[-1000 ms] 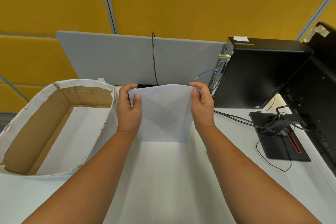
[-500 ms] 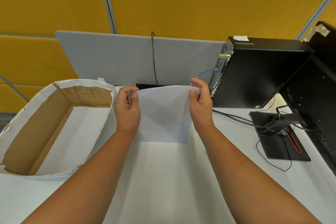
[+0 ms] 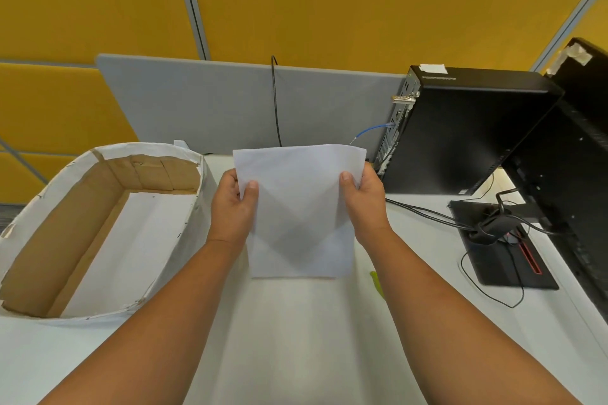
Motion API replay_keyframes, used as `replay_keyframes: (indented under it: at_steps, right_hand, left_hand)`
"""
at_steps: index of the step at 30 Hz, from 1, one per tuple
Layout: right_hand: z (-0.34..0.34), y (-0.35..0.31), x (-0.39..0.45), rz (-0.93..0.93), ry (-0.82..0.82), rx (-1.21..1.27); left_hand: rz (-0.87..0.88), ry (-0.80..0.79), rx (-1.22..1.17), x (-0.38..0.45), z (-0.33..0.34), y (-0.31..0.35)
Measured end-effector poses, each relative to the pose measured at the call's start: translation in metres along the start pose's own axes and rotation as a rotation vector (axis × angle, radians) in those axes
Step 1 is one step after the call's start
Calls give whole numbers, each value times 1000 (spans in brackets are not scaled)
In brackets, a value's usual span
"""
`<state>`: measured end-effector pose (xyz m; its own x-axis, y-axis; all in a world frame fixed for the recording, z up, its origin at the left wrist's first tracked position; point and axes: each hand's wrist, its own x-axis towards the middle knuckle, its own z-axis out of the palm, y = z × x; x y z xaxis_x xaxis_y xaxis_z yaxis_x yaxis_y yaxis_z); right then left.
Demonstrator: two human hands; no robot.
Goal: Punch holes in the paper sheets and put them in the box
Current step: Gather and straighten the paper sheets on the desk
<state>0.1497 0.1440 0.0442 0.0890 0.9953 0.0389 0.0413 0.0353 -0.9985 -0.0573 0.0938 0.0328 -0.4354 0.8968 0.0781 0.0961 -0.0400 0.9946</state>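
Note:
I hold a white paper sheet point(image 3: 301, 207) upright above the white desk, in the middle of the view. My left hand point(image 3: 232, 204) pinches its left edge, thumb on the near face. My right hand point(image 3: 365, 204) pinches its right edge the same way. The open cardboard box point(image 3: 42, 207), white outside and brown inside, stands on the desk to the left of my left hand, with white paper lying flat on its bottom. No hole punch shows in this view.
A grey divider panel point(image 3: 214, 102) runs along the desk's back edge. A black computer case point(image 3: 467, 128) stands at the back right, with cables and a black monitor base point(image 3: 503, 250) beside it. A small green thing point(image 3: 376, 283) lies by my right forearm.
Both hands slid down the sheet's side edges, so its top edge now stands above my fingers and the sheet hangs flatter and a little to the right.

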Motion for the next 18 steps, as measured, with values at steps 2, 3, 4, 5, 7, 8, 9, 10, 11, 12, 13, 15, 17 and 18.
replay_keyframes:
  at_steps: [2, 3, 4, 5, 7, 8, 9, 10, 11, 12, 13, 15, 17, 18]
  right_hand:
    - [-1, 4, -1, 18, 9, -33]
    - [-2, 6, -2, 28, 15, -50]
    - [-2, 10, -3, 44, 21, -68]
    - [-3, 14, -5, 61, 22, -80]
    - [-5, 24, -7, 108, 15, -125]
    - [-6, 30, -8, 133, 12, -158]
    - [-7, 36, -9, 152, 9, -194]
    - [-9, 42, -10, 168, 3, -231]
    - [-10, 47, -13, 192, -3, -261]
    - [-12, 52, -15, 219, -6, -273]
    - [-14, 57, -18, 241, -5, -285]
    - [-16, 69, -23, 261, -3, -330]
    - [-18, 82, -28, 272, -37, -362]
    - [-19, 87, -30, 284, -48, -369]
  left_hand:
    - [-29, 13, 40, -2, 2, -4]
    - [-31, 24, 67, -3, 3, -6]
    - [-23, 35, 100, -5, 4, -7]
    - [-21, 45, 148, -7, 6, -8]
    - [-46, 36, 254, -12, 10, -11]
    - [-71, 27, 301, -14, 10, -15]
    - [-104, 15, 336, -16, 10, -21]
    - [-143, 4, 360, -17, 10, -29]
    - [-183, -5, 376, -18, 9, -38]
    - [-215, -14, 386, -20, 7, -47]
    - [-245, -27, 397, -22, 6, -53]
    - [-288, -50, 415, -28, 7, -63]
    - [-323, -58, 416, -33, 9, -68]
    - [-332, -63, 412, -35, 10, -70]
